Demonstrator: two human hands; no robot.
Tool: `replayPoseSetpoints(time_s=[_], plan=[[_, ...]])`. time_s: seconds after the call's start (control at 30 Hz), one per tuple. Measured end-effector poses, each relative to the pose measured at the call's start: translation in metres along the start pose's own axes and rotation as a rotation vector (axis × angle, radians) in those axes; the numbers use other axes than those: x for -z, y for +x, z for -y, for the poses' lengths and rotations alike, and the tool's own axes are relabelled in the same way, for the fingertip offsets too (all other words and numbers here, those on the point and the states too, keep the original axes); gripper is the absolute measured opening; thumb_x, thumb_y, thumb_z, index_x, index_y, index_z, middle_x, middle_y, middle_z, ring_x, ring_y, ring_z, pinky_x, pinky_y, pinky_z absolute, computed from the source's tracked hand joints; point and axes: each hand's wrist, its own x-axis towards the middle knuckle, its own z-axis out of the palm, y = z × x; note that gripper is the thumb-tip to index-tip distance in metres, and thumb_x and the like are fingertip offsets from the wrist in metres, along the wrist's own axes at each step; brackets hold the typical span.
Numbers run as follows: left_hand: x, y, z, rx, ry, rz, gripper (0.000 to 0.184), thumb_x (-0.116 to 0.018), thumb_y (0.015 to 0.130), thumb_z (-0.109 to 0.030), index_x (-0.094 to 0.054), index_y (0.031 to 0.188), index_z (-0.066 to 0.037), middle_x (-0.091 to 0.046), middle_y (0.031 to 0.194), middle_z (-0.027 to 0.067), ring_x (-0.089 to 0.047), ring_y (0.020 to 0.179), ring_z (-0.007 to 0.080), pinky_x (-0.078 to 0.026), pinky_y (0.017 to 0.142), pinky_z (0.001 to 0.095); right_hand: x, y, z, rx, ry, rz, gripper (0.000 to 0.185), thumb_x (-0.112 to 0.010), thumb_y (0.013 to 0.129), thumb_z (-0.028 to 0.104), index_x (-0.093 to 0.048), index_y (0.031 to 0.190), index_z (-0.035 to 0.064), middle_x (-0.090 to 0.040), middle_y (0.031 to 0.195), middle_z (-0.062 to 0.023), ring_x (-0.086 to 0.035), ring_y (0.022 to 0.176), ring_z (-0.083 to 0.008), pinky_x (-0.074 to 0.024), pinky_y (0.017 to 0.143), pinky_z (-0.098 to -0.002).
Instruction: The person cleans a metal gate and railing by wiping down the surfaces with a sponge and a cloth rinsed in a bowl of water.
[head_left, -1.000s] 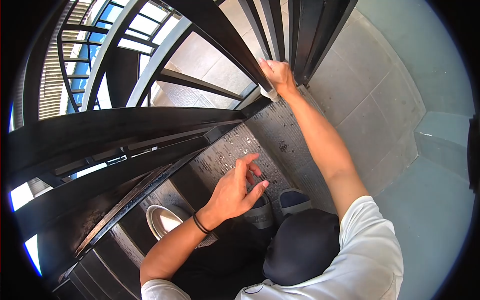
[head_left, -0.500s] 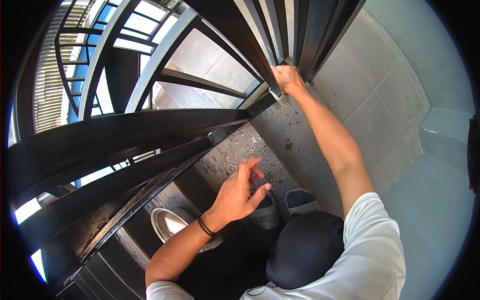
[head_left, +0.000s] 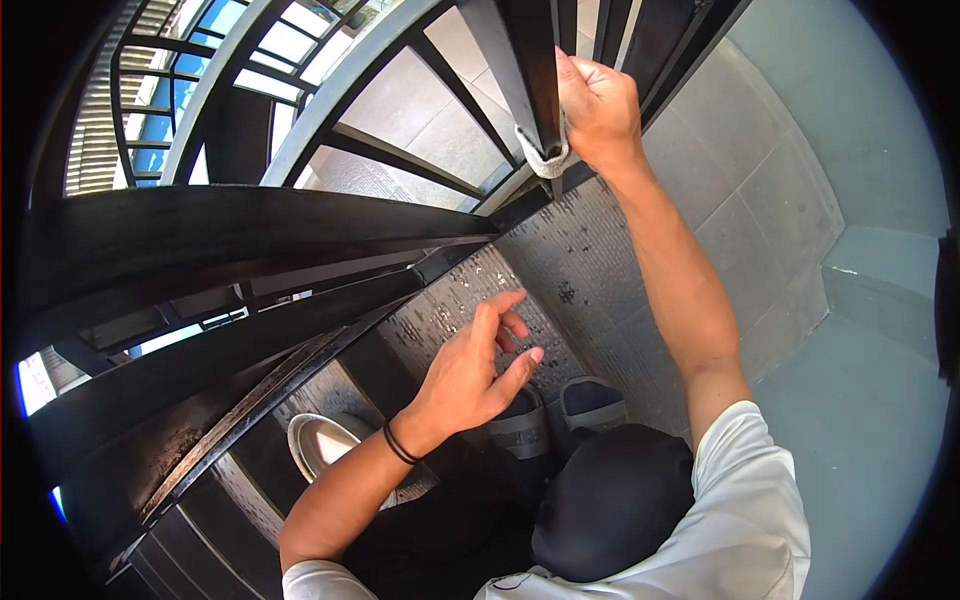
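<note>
My right hand (head_left: 602, 112) reaches out to a dark metal railing post (head_left: 525, 75). Its fingers are closed around a whitish cloth (head_left: 543, 160), which loops around the post near its lower end; part of the cloth is hidden behind the hand and post. Over the steps, my left hand (head_left: 470, 365) hangs in the air with its fingers apart and curled, holding nothing. A dark band circles that wrist. Beside the left forearm, a round pale bowl (head_left: 296, 440) stands on a step, partly covered by the arm.
Dark railing bars (head_left: 270, 220) run along the left side of the stairs. Textured, worn metal-look steps (head_left: 470, 285) lie below, with sandalled feet (head_left: 595, 400) on them. A tiled landing (head_left: 740, 180) and a grey-blue wall (head_left: 880, 400) are on the right.
My right hand has moved up along the post, and more of the whitish cloth shows beneath it. My left hand keeps nearly the same pose. The view has shifted slightly.
</note>
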Motion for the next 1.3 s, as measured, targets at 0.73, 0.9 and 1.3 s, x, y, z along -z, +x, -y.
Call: replayPoseSetpoints(time_s=[0.73,0.9,1.3], plan=[[-0.002,0.068,-0.047,-0.415,0.093,-0.692,0.062,-0.07,0.088,-0.011,-0.042,0.142,-0.004,-0.061,0.118,0.0102,-0.061,0.106,0.0178,-0.048,0.092,0.0314,0.049,-0.06,0.087,-0.41,0.742,0.107,0.04,-0.054,0.103,0.04,-0.061,0.082,0.0057,-0.063,0.071,-0.0024,-0.06,0.06,-0.0103,-0.0504,0.056,-0.0268],[-0.002,0.067,-0.047,-0.153,-0.82,-0.132,0.013,-0.063,0.098,-0.011,-0.059,0.109,-0.004,-0.064,0.094,-0.0018,-0.056,0.085,0.0028,-0.046,0.075,0.0227,0.068,-0.066,0.112,-0.519,0.754,0.329,0.033,-0.057,0.102,0.036,-0.061,0.1,0.0028,-0.068,0.086,-0.0059,-0.065,0.072,-0.011,-0.0524,0.06,-0.0248],[0.017,0.05,-0.043,-0.008,-1.137,-0.293,0.007,-0.061,0.099,-0.011,-0.058,0.104,-0.007,-0.065,0.099,-0.0005,-0.059,0.088,0.005,-0.049,0.078,0.0232,0.063,-0.092,0.056,-0.599,0.769,0.785,0.044,-0.068,0.093,0.032,-0.059,0.122,-0.0001,-0.066,0.107,-0.0034,-0.061,0.095,-0.0102,-0.0486,0.083,-0.0274]])
